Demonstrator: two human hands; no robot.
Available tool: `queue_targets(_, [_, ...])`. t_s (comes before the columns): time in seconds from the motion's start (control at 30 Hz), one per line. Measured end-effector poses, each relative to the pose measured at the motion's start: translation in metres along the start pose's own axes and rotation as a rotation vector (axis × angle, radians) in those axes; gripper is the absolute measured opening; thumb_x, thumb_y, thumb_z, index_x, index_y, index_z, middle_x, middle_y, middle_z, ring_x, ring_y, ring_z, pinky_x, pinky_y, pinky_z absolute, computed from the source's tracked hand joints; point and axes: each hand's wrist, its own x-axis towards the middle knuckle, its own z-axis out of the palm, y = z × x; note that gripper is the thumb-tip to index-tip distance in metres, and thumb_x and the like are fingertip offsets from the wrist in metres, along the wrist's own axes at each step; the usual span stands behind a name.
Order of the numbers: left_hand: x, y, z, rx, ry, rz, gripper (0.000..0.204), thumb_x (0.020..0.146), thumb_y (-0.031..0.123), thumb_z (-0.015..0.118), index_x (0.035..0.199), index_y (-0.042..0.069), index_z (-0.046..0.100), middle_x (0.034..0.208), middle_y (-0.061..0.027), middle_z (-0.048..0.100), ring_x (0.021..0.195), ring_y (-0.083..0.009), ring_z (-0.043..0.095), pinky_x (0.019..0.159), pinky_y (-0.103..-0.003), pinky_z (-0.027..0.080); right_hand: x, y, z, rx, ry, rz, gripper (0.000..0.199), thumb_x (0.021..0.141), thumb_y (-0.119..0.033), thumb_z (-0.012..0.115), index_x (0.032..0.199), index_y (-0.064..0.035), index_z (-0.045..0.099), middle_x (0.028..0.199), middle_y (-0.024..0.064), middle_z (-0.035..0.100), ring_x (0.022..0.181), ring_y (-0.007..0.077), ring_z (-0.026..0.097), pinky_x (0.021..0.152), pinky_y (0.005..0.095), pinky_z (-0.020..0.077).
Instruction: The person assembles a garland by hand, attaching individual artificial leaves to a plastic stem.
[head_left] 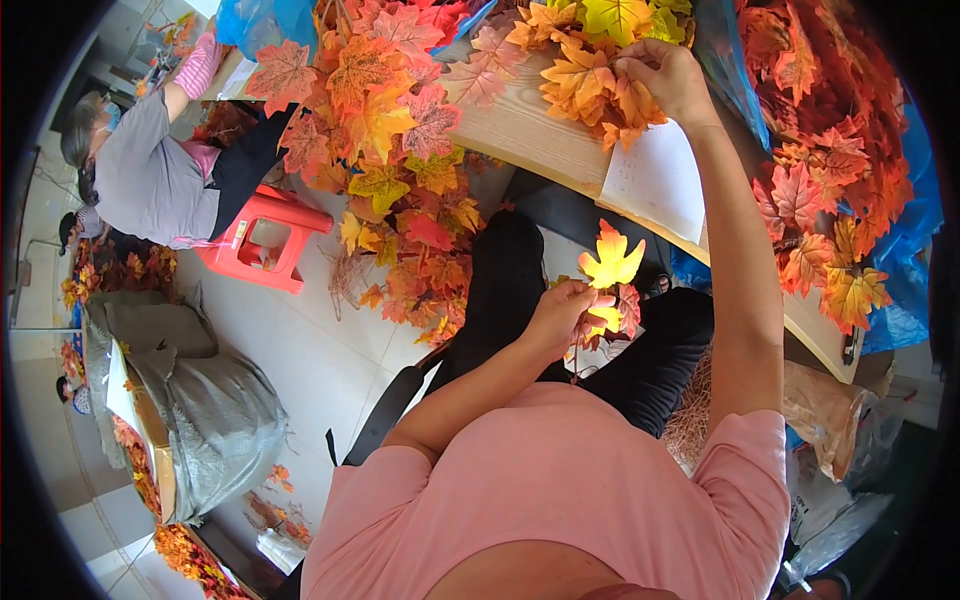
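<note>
ok so from my head cam, looking down: my left hand (560, 312) sits mid-frame over my lap, fingers pinched shut around a small bunch of fake maple leaves (610, 290). One yellow-orange leaf sticks straight up out of the grip with a couple of reddish ones tucked under it, so I'd guess I'm holding them by the stems to keep the bunch together

my right hand (665, 75) is stretched up to the top of the frame, fingers closed on an orange leaf in the leaf pile (590, 70) lying on the wooden surface (530, 135). Looks like it's plucking one loose while the other hand keeps the bunch steady low down, close to me

a white sheet of paper (655, 180) hangs off the near edge of the surface just under my right wrist. More red and orange leaves (830, 150) are heaped at the right of the frame against blue plastic (905, 230). Another leaf cluster (390, 130) spills down left of centre

upper left, another person in a grey top (145, 180) is bent over their own work beside a red plastic stool (262, 235). Lower left there's a grey sack (215, 420) on the tiled floor
</note>
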Motion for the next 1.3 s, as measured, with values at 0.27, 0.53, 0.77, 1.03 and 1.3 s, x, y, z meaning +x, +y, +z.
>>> queue_targets(0.27, [0.010, -0.009, -0.005, -0.076, 0.022, 0.081, 0.011, 0.087, 0.010, 0.053, 0.091, 0.003, 0.046, 0.091, -0.0133, 0.062, 0.065, -0.0162, 0.063, 0.045, -0.019, 0.042, -0.012, 0.000, -0.010, 0.328, -0.029, -0.152, 0.013, 0.085, -0.010, 0.058, 0.091, 0.0007, 0.056, 0.082, 0.0020, 0.059, 0.079, 0.0072, 0.055, 0.072, 0.0205, 0.0439])
queue_targets(0.53, [0.022, 0.014, -0.023, -0.143, 0.005, 0.145, 0.012, 0.088, 0.009, 0.052, 0.095, 0.000, 0.047, 0.089, -0.0125, 0.061, 0.073, -0.0194, 0.064, 0.056, -0.022, 0.051, -0.163, -0.086, -0.037, -0.091, -0.042, -0.008, 0.009, 0.074, -0.003, 0.062, 0.081, -0.0005, 0.057, 0.069, 0.0062, 0.053, 0.063, 0.0133, 0.053, 0.059, 0.0259, 0.0409])
queue_targets(0.77, [0.019, 0.024, 0.008, -0.134, -0.055, -0.084, 0.017, 0.087, 0.015, 0.054, 0.099, 0.004, 0.057, 0.102, -0.0066, 0.063, 0.090, -0.0130, 0.060, 0.055, -0.014, 0.046, -0.266, -0.041, 0.015, -0.062, -0.116, 0.222, 0.010, 0.069, -0.002, 0.063, 0.077, -0.0009, 0.058, 0.071, 0.0112, 0.055, 0.063, 0.0246, 0.056, 0.057, 0.0319, 0.0440])
queue_targets(1.03, [0.008, 0.017, 0.016, -0.238, -0.196, -0.202, 0.016, 0.089, 0.015, 0.050, 0.098, 0.002, 0.056, 0.094, -0.0070, 0.059, 0.074, -0.0120, 0.057, 0.055, -0.018, 0.048, -0.288, -0.017, 0.054, 0.695, 0.053, 0.583, 0.012, 0.073, -0.005, 0.067, 0.083, 0.0008, 0.064, 0.075, 0.0051, 0.061, 0.065, 0.0089, 0.058, 0.061, 0.0218, 0.0471])
queue_targets(1.3, [0.003, 0.018, 0.022, -0.176, -0.158, -0.149, 0.016, 0.090, 0.014, 0.049, 0.098, 0.003, 0.056, 0.092, -0.0040, 0.059, 0.073, -0.0096, 0.056, 0.052, -0.017, 0.046, -0.288, -0.016, 0.057, 0.765, 0.069, 0.554, 0.009, 0.075, -0.002, 0.065, 0.083, 0.0027, 0.064, 0.075, 0.0038, 0.061, 0.065, 0.0067, 0.055, 0.061, 0.0206, 0.0453])
